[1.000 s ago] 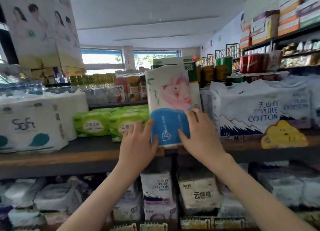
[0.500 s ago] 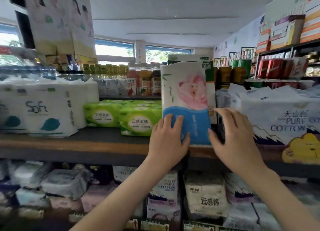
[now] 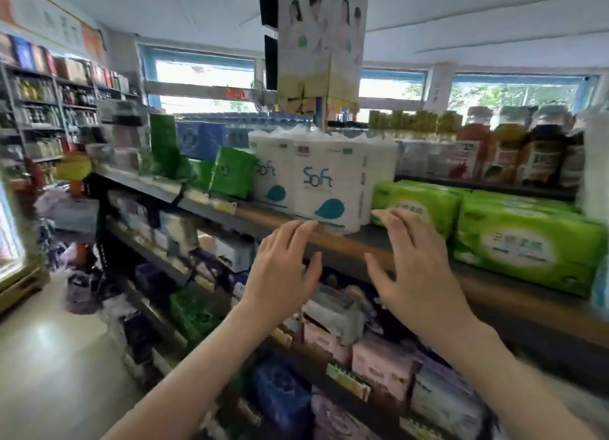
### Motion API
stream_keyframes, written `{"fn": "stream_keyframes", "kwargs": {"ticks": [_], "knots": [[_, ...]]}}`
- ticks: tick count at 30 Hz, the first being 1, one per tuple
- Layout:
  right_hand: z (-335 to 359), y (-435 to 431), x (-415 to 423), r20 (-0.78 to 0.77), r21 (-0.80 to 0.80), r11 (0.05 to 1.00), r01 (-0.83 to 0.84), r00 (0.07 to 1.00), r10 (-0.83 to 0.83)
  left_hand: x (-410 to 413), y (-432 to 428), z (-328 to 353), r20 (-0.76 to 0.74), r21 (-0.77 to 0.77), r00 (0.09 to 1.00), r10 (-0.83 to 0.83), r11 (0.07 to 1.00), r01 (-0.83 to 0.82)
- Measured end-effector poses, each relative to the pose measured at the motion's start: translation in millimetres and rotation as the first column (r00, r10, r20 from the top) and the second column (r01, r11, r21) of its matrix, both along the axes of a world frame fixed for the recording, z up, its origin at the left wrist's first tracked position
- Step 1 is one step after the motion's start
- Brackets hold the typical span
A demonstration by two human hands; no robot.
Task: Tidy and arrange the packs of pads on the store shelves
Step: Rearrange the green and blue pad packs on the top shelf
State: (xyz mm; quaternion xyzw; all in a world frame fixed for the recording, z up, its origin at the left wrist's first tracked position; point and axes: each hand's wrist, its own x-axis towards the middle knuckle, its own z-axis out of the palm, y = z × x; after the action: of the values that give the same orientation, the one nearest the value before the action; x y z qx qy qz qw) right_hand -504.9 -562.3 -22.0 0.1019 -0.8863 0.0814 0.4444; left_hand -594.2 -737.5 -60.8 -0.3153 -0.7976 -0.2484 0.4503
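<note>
Both my hands are raised in front of the upper wooden shelf (image 3: 333,232), fingers spread and holding nothing. My left hand (image 3: 280,274) hovers just below the white "Soft" roll pack (image 3: 323,189), which stands on the shelf. My right hand (image 3: 418,271) is level with the shelf edge, its fingertips close to the left end of the green tissue packs (image 3: 527,242). Packs of pads (image 3: 379,367) in pink, white and purple wrappers fill the lower shelves beneath my forearms.
More green packs (image 3: 230,171) and blue boxes (image 3: 201,141) stand further left on the upper shelf. Drink bottles (image 3: 507,149) line a shelf behind. A hanging cardboard advert (image 3: 323,37) is overhead. The aisle floor (image 3: 49,357) opens to the left, with bagged goods piled along it.
My hands have let go of the pink-and-blue tissue pack and moved left along the shelf to the "Soft" pack. The view swung left; that tissue pack is out of sight.
</note>
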Motion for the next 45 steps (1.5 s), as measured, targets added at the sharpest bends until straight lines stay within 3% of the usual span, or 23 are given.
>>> {"fn": "stream_keyframes", "kwargs": {"ticks": [4, 9, 12, 16, 22, 24, 29, 33, 37, 45], "knots": [[2.7, -92.5, -64.0, -0.004, -0.057, 0.996, -0.074, 0.997, 0.074, -49.0, -106.6, -3.6, 0.041, -0.035, 0.988, 0.146, 0.989, -0.145], [10.8, -188.4, -144.2, 0.086, -0.336, 0.93, -0.145, 0.979, 0.183, -115.6, -208.3, 5.1, 0.01, -0.115, 0.975, 0.223, 0.969, -0.22], [21.1, -218.7, -187.6, 0.081, -0.381, 0.918, -0.111, 0.985, 0.153, -155.2, -243.6, 12.6, 0.006, -0.109, 0.971, 0.24, 0.965, -0.238], [34.8, -248.7, -238.8, 0.017, -0.283, 0.959, -0.027, 0.999, 0.033, -214.4, -267.3, 14.2, -0.01, -0.066, 0.979, 0.206, 0.976, -0.206], [44.7, -317.0, -324.9, -0.163, 0.007, 1.0, 0.031, 0.986, -0.029, -311.4, -292.2, 6.7, -0.038, -0.03, 0.982, 0.183, 0.983, -0.184], [48.1, -334.6, -352.6, -0.158, 0.098, 0.988, 0.116, 0.982, -0.1, -346.3, -301.4, 10.7, -0.039, -0.033, 0.983, 0.177, 0.983, -0.178], [60.6, -330.5, -389.9, 0.083, 0.315, 0.876, 0.365, 0.909, -0.409, -415.9, -318.9, 24.6, -0.109, -0.088, 0.989, 0.104, 0.99, -0.114], [60.7, -317.3, -384.4, 0.195, 0.545, 0.655, 0.523, 0.681, -0.706, -451.9, -308.3, 18.9, -0.115, -0.121, 0.992, -0.057, 0.992, 0.043], [62.5, -305.9, -376.0, 0.216, 0.6, 0.502, 0.622, 0.479, -0.851, -468.7, -278.4, 18.7, -0.097, -0.164, 0.958, -0.271, 0.953, 0.253], [59.9, -309.4, -362.7, 0.122, 0.558, 0.448, 0.699, 0.465, -0.877, -455.9, -262.3, 14.6, -0.05, -0.167, 0.852, -0.522, 0.845, 0.508]]}}
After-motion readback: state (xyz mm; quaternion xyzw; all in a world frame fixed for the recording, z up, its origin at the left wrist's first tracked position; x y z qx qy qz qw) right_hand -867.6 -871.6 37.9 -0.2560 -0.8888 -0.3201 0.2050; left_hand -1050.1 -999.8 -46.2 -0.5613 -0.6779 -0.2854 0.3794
